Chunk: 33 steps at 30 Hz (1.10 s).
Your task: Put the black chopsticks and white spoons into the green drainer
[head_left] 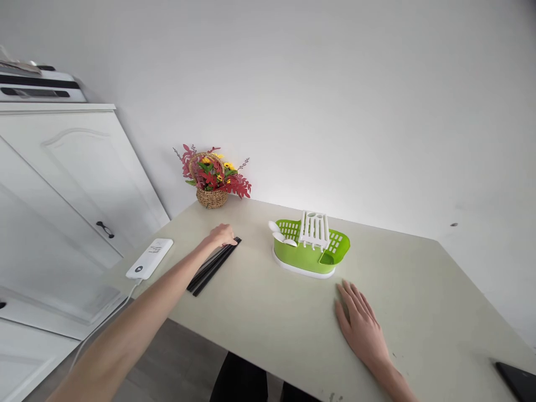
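My left hand (221, 235) reaches across the pale table (419, 312) and rests, fingers curled, on the far end of a bundle of black chopsticks (211, 268) lying diagonally on the tabletop. My right hand (360, 324) lies flat on the table with fingers stretched out, holding nothing, just in front of a green drainer basket (293, 255). The basket has a white slotted holder (315, 228) at its middle and two white spoons (281, 234) at its left end.
A wicker basket of red and yellow flowers (213, 177) stands at the table's far left against the wall. A white power bank (149, 258) with a cable lies at the left edge. White cabinets (62, 184) stand left. A dark object (519, 379) lies at the near right corner.
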Each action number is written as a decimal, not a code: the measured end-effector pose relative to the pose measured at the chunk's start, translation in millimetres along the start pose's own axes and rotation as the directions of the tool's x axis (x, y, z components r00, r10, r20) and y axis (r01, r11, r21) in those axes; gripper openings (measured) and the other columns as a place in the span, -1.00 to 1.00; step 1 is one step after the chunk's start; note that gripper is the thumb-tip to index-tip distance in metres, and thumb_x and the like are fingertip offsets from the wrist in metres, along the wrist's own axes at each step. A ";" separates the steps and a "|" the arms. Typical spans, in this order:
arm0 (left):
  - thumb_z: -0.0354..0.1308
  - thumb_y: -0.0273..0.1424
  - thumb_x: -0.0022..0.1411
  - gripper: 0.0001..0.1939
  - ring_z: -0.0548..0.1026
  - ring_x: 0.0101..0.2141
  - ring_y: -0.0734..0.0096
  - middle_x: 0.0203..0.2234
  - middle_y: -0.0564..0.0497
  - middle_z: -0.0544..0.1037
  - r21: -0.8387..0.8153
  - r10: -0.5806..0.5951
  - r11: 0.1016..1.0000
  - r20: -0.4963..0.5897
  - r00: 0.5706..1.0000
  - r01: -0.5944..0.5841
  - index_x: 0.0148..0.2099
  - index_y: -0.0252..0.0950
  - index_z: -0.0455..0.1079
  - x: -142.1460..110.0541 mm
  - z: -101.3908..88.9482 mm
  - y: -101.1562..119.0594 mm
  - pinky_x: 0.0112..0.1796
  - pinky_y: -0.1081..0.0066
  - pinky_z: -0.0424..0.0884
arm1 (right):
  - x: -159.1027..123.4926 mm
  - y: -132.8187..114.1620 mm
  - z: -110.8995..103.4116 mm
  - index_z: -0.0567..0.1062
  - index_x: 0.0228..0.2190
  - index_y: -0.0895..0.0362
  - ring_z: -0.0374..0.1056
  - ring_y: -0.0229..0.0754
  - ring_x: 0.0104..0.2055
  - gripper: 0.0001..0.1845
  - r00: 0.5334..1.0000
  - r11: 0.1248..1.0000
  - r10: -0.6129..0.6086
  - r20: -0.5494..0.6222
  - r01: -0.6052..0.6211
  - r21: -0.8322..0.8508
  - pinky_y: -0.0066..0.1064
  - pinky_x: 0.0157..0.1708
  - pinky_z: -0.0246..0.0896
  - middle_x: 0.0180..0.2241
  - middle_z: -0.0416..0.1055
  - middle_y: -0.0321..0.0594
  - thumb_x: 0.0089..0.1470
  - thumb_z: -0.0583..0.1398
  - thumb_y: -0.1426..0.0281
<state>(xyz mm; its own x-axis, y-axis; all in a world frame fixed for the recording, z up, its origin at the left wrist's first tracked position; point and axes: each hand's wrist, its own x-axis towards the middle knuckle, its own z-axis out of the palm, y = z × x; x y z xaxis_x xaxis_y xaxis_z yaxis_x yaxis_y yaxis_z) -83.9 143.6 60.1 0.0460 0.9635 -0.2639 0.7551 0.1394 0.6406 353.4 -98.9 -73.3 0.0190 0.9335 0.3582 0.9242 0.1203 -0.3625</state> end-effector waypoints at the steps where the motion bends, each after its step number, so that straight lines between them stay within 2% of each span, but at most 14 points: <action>1: 0.51 -0.25 -0.20 -0.75 0.60 -0.47 0.21 -0.75 0.04 0.47 0.044 -0.020 0.999 -0.024 1.000 0.021 -0.58 -0.21 0.51 -0.9 -2.2 1.5 -0.28 0.38 0.48 | 0.0 0.2 0.1 0.29 0.36 0.14 -0.04 -0.02 0.50 -0.35 1.000 1.000 -0.001 -0.001 0.001 0.000 -0.01 0.46 -0.10 0.43 0.15 -0.16 0.42 -0.08 0.10; 4: 0.49 -0.29 -0.19 -0.78 0.63 -0.31 0.11 -0.72 0.01 0.50 0.186 -0.059 0.979 -0.126 0.990 0.082 -0.60 -0.20 0.49 -4.6 -13.1 8.7 -0.17 0.35 0.45 | -0.3 0.4 0.1 0.29 0.36 0.13 -0.04 -0.01 0.50 -0.35 1.000 1.000 0.004 0.007 -0.004 0.000 0.00 0.46 -0.10 0.43 0.14 -0.17 0.42 -0.08 0.11; 7: 0.45 -0.24 -0.08 -0.80 0.62 -0.16 0.05 -0.53 -0.06 0.62 0.218 -0.001 0.975 -0.214 0.977 0.049 -0.52 -0.19 0.52 -11.4 -28.1 18.6 -0.13 0.35 0.44 | -0.5 0.0 -0.5 0.29 0.36 0.13 -0.05 -0.02 0.50 -0.35 1.000 1.000 0.011 0.020 -0.011 0.001 0.00 0.46 -0.11 0.43 0.14 -0.18 0.42 -0.08 0.10; 11: 0.35 -0.13 0.13 -0.75 0.60 -0.08 0.04 -0.25 -0.13 0.69 0.202 0.148 0.975 -0.256 0.955 -0.097 -0.29 -0.21 0.60 -21.7 -37.4 40.0 -0.08 0.36 0.44 | -0.6 -0.4 -0.6 0.28 0.37 0.12 -0.06 -0.02 0.50 -0.35 1.000 1.000 0.014 0.014 -0.014 0.006 0.00 0.47 -0.11 0.44 0.13 -0.19 0.42 -0.08 0.10; 14: 0.20 -0.07 0.32 -0.64 0.58 -0.02 0.11 -0.09 -0.11 0.68 0.176 0.294 0.951 -0.263 0.919 -0.254 -0.09 -0.23 0.59 -28.4 -24.4 64.5 0.00 0.37 0.43 | -0.4 0.3 0.5 0.28 0.37 0.12 -0.05 -0.03 0.50 -0.35 1.000 1.000 0.011 0.001 -0.011 0.008 0.00 0.47 -0.11 0.43 0.13 -0.19 0.42 -0.07 0.10; 16: 0.09 -0.05 0.41 -0.58 0.56 0.01 0.12 -0.05 -0.14 0.66 0.170 0.450 0.893 -0.280 0.848 -0.418 -0.04 -0.26 0.56 -34.3 -7.7 82.0 0.06 0.31 0.42 | -0.1 1.0 1.5 0.27 0.37 0.13 -0.05 -0.02 0.50 -0.35 1.000 1.000 0.009 -0.002 -0.009 0.010 0.00 0.46 -0.09 0.43 0.13 -0.18 0.42 -0.07 0.10; 18: 0.01 -0.07 0.47 -0.57 0.54 0.04 0.11 -0.05 -0.16 0.64 0.199 0.629 0.777 -0.280 0.725 -0.597 -0.04 -0.28 0.55 -42.7 10.0 98.1 0.14 0.21 0.38 | 0.1 1.4 2.2 0.27 0.37 0.12 -0.05 0.00 0.50 -0.35 1.000 1.000 0.006 -0.004 -0.006 0.015 0.02 0.45 -0.07 0.43 0.14 -0.18 0.42 -0.07 0.11; 20: -0.01 -0.08 0.49 -0.58 0.51 0.09 0.11 -0.02 -0.16 0.62 0.237 0.767 0.642 -0.205 0.609 -0.729 -0.01 -0.26 0.53 -52.8 24.3 112.0 0.19 0.15 0.34 | 0.3 1.5 2.6 0.28 0.37 0.12 -0.05 0.01 0.50 -0.36 1.000 1.000 0.002 -0.011 -0.002 0.017 0.03 0.45 -0.06 0.43 0.14 -0.17 0.42 -0.07 0.12; 22: 0.02 -0.07 0.49 -0.58 0.49 0.12 0.13 0.05 -0.16 0.59 0.279 0.847 0.523 -0.072 0.526 -0.805 0.07 -0.25 0.51 -62.8 33.8 123.4 0.18 0.16 0.34 | 0.5 1.2 2.7 0.29 0.37 0.12 -0.04 0.01 0.50 -0.36 1.000 1.000 -0.002 -0.019 0.002 0.017 0.03 0.45 -0.06 0.42 0.15 -0.16 0.42 -0.07 0.12; 25: 0.08 -0.01 0.45 -0.51 0.55 0.03 0.15 0.08 -0.18 0.57 0.384 0.896 0.362 0.110 0.431 -0.849 0.16 -0.27 0.46 -71.9 43.0 134.9 0.04 0.24 0.44 | 0.9 0.5 2.5 0.28 0.37 0.12 -0.02 0.02 0.49 -0.36 1.000 1.000 -0.007 -0.027 0.007 0.023 0.04 0.45 -0.05 0.42 0.16 -0.15 0.42 -0.06 0.11; 27: 0.08 -0.01 0.46 -0.53 0.60 -0.10 0.18 -0.03 -0.16 0.61 0.463 0.916 0.237 0.187 0.355 -0.854 0.10 -0.27 0.50 -71.0 49.3 138.3 -0.04 0.27 0.46 | 1.4 0.1 2.4 0.29 0.37 0.11 -0.02 0.02 0.49 -0.36 0.999 0.999 -0.007 -0.036 0.008 0.030 0.05 0.44 -0.04 0.42 0.16 -0.15 0.42 -0.06 0.12; 30: 0.01 -0.07 0.52 -0.58 0.61 -0.20 0.23 -0.23 -0.12 0.65 0.538 0.940 0.070 0.247 0.237 -0.840 -0.04 -0.26 0.56 -59.2 58.7 137.8 -0.11 0.30 0.44 | 2.4 -0.8 2.0 0.30 0.36 0.11 0.00 0.02 0.48 -0.37 0.999 0.999 -0.011 -0.043 0.012 0.031 0.05 0.44 -0.04 0.42 0.17 -0.15 0.42 -0.06 0.12; 31: -0.01 -0.08 0.53 -0.57 0.62 -0.22 0.24 -0.26 -0.11 0.66 0.555 0.944 0.040 0.251 0.213 -0.831 -0.06 -0.25 0.56 -53.4 61.0 136.9 -0.14 0.32 0.44 | 2.7 -1.2 1.8 0.30 0.36 0.12 0.00 0.02 0.48 -0.38 0.999 0.999 -0.013 -0.045 0.014 0.029 0.05 0.44 -0.04 0.42 0.17 -0.15 0.42 -0.06 0.13; 33: -0.04 -0.09 0.54 -0.56 0.62 -0.25 0.27 -0.29 -0.10 0.66 0.584 0.951 0.015 0.243 0.192 -0.812 -0.06 -0.24 0.57 -41.4 63.3 135.4 -0.21 0.36 0.43 | 3.5 -2.2 1.1 0.31 0.35 0.13 0.01 0.01 0.48 -0.38 0.999 1.000 -0.016 -0.046 0.017 0.022 0.04 0.44 -0.03 0.42 0.17 -0.14 0.42 -0.06 0.14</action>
<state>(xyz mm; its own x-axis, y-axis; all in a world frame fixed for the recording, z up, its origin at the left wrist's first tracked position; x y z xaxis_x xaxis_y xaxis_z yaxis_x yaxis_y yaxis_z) 57.8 108.1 112.1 0.8856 0.2622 0.3833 0.3558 -0.9135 -0.1972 351.0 -95.5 -72.2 0.0219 0.9149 0.4031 0.9157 0.1435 -0.3754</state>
